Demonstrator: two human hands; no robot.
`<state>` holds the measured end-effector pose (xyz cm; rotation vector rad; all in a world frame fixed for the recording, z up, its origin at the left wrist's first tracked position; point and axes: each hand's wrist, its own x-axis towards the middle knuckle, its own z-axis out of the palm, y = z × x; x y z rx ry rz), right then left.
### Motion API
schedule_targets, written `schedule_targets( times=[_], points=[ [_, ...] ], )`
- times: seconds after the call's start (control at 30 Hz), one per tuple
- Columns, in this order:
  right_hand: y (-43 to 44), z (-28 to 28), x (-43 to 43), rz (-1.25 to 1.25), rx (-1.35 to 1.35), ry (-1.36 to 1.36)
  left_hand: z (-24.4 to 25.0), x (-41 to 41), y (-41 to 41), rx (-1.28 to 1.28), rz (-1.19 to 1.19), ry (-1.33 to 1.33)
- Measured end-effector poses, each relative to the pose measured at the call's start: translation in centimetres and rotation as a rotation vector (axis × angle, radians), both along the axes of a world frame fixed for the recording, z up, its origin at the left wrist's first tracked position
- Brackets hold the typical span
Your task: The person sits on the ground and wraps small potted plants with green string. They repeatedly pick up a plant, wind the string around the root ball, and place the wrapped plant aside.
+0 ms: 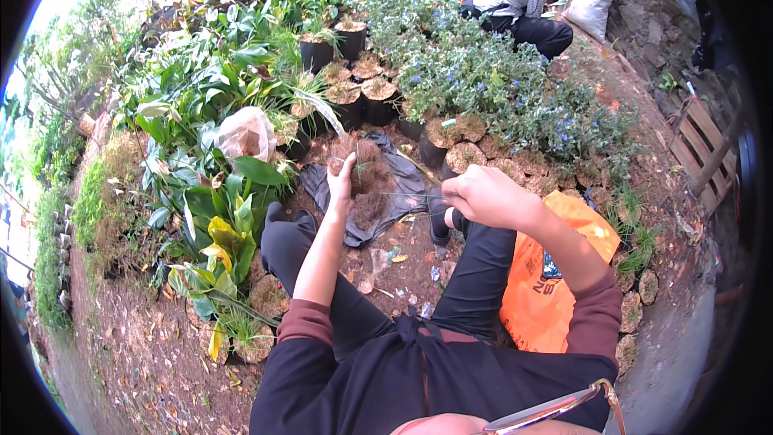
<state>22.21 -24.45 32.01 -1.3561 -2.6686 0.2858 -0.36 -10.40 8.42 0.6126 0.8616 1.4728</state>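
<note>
My left hand point(342, 182) is closed around a ball of brown plant fibre point(345, 154), with the thumb on top. Green string point(359, 167) crosses over the ball, and pale leaves point(323, 106) stretch away from its far side. A thin line of the string runs to my right hand point(490, 196), whose fingers are pinched around it above my right knee. Below the ball, more loose brown fibre point(369, 210) lies on a crumpled black plastic sheet point(412, 190) between my feet.
An orange bag point(531, 308) with a phone point(551, 266) on it lies at my right. Black-potted plants point(379, 103) curve around the front, with broad-leaved plants point(241, 211) at left. A clear plastic bag point(247, 133) rests among them. Beyond, a person point(519, 6) crouches near a white sack point(593, 3).
</note>
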Motion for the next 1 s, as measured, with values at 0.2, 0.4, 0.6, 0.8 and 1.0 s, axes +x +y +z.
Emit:
schedule_targets(
  times=[0.2,0.4,0.6,0.8,1.0],
  points=[
    [4.2,3.4,-2.9,0.062,0.307,0.093,0.2,1.2,-1.3,0.056,-0.027,0.112],
    [9.8,2.6,-5.6,0.081,0.571,0.045,1.8,2.7,-4.1,0.163,-0.149,0.192],
    [13.0,1.9,-7.5,-0.035,0.546,-0.023,3.2,2.9,-6.3,0.133,-0.290,0.090],
    [15.4,0.5,-7.2,-0.132,0.512,-0.017,3.4,3.0,-6.9,0.151,-0.309,0.029],
    [16.3,-0.5,-6.5,-0.083,0.617,0.110,5.1,3.1,-7.3,0.094,-0.346,-0.074]
  ],
)
